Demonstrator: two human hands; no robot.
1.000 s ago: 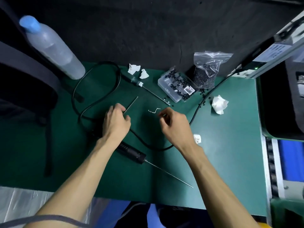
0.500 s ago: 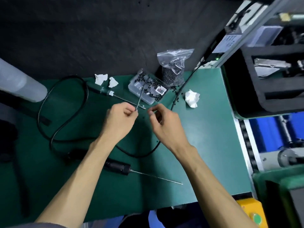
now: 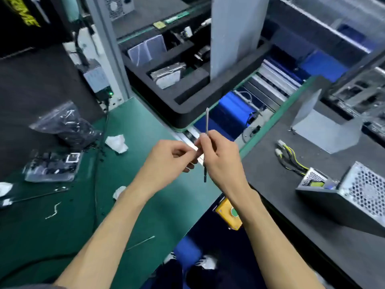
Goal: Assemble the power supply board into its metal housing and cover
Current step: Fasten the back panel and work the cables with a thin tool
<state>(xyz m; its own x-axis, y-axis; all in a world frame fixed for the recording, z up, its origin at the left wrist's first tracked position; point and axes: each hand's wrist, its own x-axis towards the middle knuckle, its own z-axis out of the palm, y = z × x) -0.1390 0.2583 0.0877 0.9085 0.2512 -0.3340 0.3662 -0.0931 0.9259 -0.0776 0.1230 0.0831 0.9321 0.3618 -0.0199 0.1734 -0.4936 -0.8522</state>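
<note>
A thin metal screwdriver bit stands upright over the gap between the two benches. My right hand grips its middle, and its dark lower end pokes out below the fingers. My left hand pinches the bit from the left with thumb and fingertips. The perforated metal power supply housing lies on the grey mat at the right, with its yellow and black cables trailing behind it. A bent grey metal cover stands behind the cables.
On the green mat lie a bag of black screws, a clear screw box, tissue wads, a bent wire and a thin rod. A yellow button box hangs at the bench edge. A black foam tray sits behind.
The view has swung right from the green mat to the grey bench. Both hands have lifted the bit off the mat and turned it upright; my right hand now grips it.
</note>
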